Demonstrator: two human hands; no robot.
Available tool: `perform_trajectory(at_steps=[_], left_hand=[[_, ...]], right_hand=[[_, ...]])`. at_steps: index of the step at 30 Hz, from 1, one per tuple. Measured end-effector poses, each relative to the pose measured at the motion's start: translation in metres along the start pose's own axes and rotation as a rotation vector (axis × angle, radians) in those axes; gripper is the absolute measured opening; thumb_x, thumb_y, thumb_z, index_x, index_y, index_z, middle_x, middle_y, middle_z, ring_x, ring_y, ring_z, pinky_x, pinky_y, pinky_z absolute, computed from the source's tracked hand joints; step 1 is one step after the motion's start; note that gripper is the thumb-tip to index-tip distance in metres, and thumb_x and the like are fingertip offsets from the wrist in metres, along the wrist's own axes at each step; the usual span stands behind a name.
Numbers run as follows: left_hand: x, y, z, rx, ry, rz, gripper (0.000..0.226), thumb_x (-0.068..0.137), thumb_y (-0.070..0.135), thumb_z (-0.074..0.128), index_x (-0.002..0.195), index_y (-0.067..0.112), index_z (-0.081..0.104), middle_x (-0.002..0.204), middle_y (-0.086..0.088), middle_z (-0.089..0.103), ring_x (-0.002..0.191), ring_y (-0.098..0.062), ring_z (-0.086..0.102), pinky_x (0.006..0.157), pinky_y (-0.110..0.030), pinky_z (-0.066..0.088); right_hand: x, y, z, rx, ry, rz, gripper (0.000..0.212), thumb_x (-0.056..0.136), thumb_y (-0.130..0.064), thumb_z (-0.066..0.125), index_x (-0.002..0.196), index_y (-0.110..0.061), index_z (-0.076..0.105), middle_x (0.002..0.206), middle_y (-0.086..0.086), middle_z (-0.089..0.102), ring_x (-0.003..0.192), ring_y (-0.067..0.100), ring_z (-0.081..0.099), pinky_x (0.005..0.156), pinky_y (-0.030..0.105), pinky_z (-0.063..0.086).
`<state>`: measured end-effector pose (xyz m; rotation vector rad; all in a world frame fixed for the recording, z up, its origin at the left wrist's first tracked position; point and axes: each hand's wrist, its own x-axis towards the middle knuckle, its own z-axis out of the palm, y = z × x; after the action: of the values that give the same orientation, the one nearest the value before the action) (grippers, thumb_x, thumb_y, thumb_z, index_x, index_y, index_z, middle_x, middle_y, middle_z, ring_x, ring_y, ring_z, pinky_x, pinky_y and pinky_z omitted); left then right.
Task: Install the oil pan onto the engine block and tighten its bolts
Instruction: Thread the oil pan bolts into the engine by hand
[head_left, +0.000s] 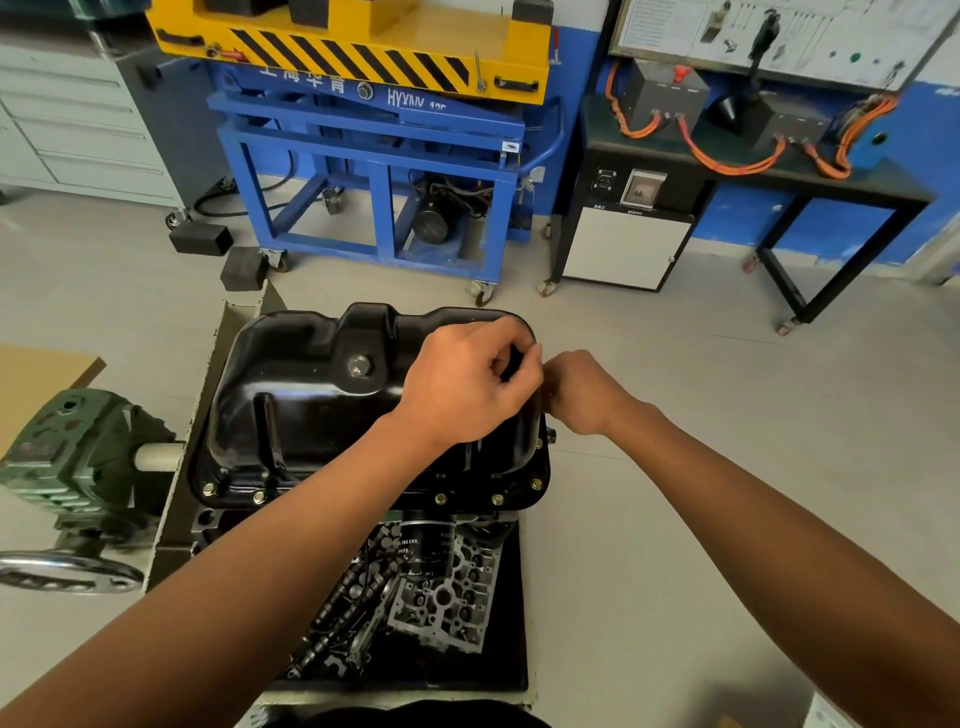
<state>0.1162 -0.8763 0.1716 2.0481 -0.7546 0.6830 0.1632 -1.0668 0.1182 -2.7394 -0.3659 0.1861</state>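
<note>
While both forearms are stretched forward from the bottom of the view, the oil pan (332, 395) is seen at the centre, seated upside-down on the engine block (218, 525), whose dark casting shows just under the flange at 7 o'clock. The pan is glossy black pressed steel, with a deep raised sump, rounded corners and a stamped rib down its near-left wall. A drain plug (359, 365) is set in a recess on top. Brass-coloured bolts (440, 499) are seated along the near flange edge, with more toward 8 o'clock and 4 o'clock.

The left hand (467, 384) is laid over the pan's right side at 3 o'clock, its fingers curled and pinched together near the rim; what is pinched, if anything, cannot be told. The right hand (584, 389) is held just beside it, off the pan's right edge, closed in a loose fist; whether anything is gripped cannot be told.

An oil filter (423, 545) hangs below the flange at 6 o'clock, above a tray of engine parts (441, 603).
</note>
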Motion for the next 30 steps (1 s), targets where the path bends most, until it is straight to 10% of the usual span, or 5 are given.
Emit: perform_trajectory(at_steps=[9, 22, 30], left_hand=[[0.000, -0.001, 0.001, 0.009, 0.005, 0.005, 0.012, 0.087, 0.017, 0.068, 0.077, 0.010, 0.068, 0.054, 0.013, 0.041, 0.049, -0.008, 0.043, 0.050, -0.028, 0.045], [-0.001, 0.000, 0.001, 0.012, 0.007, 0.005, 0.017, 0.088, 0.022, 0.064, 0.078, 0.009, 0.068, 0.055, 0.013, 0.041, 0.049, -0.008, 0.043, 0.051, -0.026, 0.043], [-0.001, 0.000, 0.001, 0.011, 0.008, -0.001, 0.015, 0.088, 0.019, 0.066, 0.077, 0.008, 0.068, 0.054, 0.013, 0.040, 0.049, -0.009, 0.042, 0.051, -0.025, 0.042]], right_hand=[[-0.003, -0.008, 0.000, -0.112, -0.040, 0.059, 0.044, 0.088, -0.004, 0.054, 0.050, -0.021, 0.040, 0.054, 0.003, 0.045, 0.048, 0.022, 0.043, 0.045, 0.028, 0.027], [-0.011, -0.005, 0.003, -0.079, 0.007, 0.081, 0.021, 0.089, -0.009, 0.059, 0.072, -0.020, 0.059, 0.080, 0.013, 0.067, 0.070, 0.034, 0.062, 0.061, 0.043, 0.054], [-0.010, -0.008, 0.003, -0.072, 0.019, 0.087, 0.047, 0.092, -0.018, 0.060, 0.053, -0.034, 0.039, 0.059, 0.000, 0.047, 0.052, 0.022, 0.047, 0.046, 0.029, 0.027]])
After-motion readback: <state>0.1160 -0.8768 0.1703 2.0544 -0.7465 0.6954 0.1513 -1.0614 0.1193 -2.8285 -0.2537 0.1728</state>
